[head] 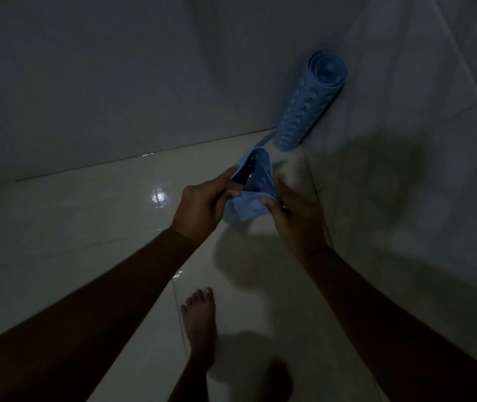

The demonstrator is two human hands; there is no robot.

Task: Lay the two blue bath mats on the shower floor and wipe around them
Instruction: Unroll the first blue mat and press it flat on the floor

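A rolled blue bath mat (309, 100) with rows of holes stands upright in the corner where the two tiled walls meet. A second blue bath mat (253, 187), loosely rolled, is held above the floor in front of it. My left hand (205, 204) grips its left edge with thumb and fingers. My right hand (298, 216) grips its right edge, and the roll gapes open between the two hands. The lower part of this mat is hidden behind my hands.
The glossy cream floor tiles (86, 227) reflect a light spot and look wet in places. White tiled walls (115, 68) close the space at the back and right. My bare foot (201, 323) stands on the floor below my hands.
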